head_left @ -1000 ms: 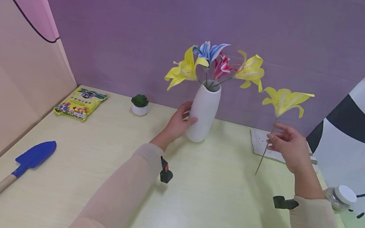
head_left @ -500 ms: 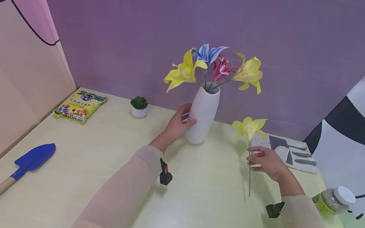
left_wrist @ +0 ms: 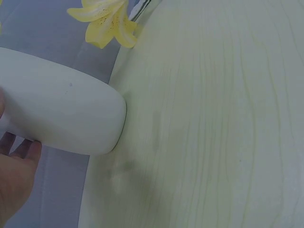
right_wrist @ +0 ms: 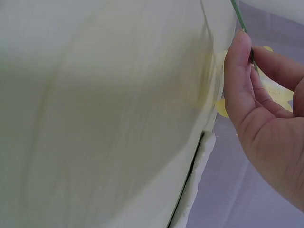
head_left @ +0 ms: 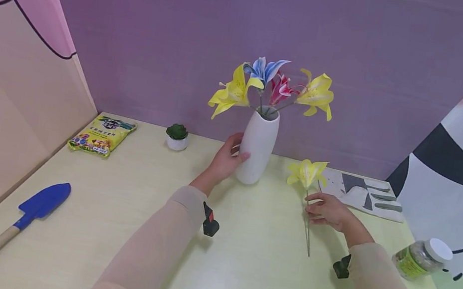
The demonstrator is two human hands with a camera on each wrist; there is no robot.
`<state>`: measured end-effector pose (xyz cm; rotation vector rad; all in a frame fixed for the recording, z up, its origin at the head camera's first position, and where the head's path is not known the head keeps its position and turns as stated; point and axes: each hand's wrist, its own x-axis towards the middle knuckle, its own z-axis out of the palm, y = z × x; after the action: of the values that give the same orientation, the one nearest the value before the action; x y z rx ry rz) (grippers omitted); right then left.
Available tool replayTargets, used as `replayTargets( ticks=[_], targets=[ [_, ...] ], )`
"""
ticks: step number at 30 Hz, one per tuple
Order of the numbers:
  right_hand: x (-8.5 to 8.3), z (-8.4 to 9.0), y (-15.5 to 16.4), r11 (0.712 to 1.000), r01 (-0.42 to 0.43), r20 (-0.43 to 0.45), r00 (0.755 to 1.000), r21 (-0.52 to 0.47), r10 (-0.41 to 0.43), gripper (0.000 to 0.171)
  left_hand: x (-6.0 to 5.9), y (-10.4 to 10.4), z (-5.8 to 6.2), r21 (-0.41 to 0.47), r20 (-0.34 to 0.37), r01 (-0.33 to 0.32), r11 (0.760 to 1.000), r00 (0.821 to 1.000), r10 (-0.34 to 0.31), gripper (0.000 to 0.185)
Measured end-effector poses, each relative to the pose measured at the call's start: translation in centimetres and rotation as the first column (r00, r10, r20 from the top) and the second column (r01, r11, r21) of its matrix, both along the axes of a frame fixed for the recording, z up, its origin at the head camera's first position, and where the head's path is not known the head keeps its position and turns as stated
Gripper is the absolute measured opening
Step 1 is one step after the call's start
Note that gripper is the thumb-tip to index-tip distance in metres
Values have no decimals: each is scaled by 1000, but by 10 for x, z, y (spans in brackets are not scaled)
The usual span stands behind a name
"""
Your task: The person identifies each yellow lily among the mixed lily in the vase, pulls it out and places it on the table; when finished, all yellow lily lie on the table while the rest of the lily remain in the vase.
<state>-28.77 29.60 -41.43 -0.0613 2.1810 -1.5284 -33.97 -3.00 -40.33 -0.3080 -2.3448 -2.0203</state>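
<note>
On the table [head_left: 257, 270], right of the vase [head_left: 258, 143]: one loose lily [head_left: 306, 172], now low over the tabletop; a second ago it was held high, level with the bouquet [head_left: 268, 85], beside the cloth [head_left: 364, 196]. Lily: yellow bloom, thin green stem slanting toward the person, tip at the table. Right hand [head_left: 326, 211]: fingers curled, pinching the stem mid-length. Left hand [head_left: 225, 159]: wrapped about the vase's lower side, unchanged. Vase: white, upright, holding yellow, blue and red blooms. Also present: trowel [head_left: 19, 219], packet [head_left: 101, 134], potted succulent [head_left: 177, 136], jar [head_left: 422, 256].
</note>
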Motion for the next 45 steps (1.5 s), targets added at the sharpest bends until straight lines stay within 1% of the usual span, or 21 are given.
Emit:
replayTargets(
  ticks=[5,8,13,22,32,35,38,39,42,45],
  targets=[
    [-1,-2,-1,1000,-6,9,1000,5,6,42,-2,-1,-1,12,-14,-1,1000,1000,1,65],
    [-2,-3,-2,1000,7,15,1000,7,-7,41,-3,-2,-1,22,-24,0,1000,1000,1,64],
    [-1,-4,-3,1000,-2,17,1000,-9,2,42,-1,-2,1,26,-20,-2,1000,1000,2,64],
    [-1,-5,-5,997,-24,31,999,-75,27,42,0,-2,3,29,-2,-6,1000,1000,6,63],
    [-5,-9,-6,997,-13,57,998,-82,17,41,0,-2,1,37,1,-3,999,1000,3,63],
    [-4,-9,-5,996,-21,44,999,-88,25,41,0,-1,1,41,-1,-2,999,1000,2,63],
    [-3,-7,-5,997,-5,34,999,-71,7,40,0,-1,0,44,-2,-2,999,1000,2,63],
    [-3,-5,-5,998,-17,22,1000,-58,19,41,0,-1,0,43,-3,-3,999,1000,3,63],
    [-1,0,-4,1000,-25,-4,1000,14,25,43,0,0,0,50,-11,1,999,1000,-1,62],
    [2,10,-1,994,-48,-40,998,99,52,46,0,0,-1,51,-19,10,999,1000,-9,63]
  ],
)
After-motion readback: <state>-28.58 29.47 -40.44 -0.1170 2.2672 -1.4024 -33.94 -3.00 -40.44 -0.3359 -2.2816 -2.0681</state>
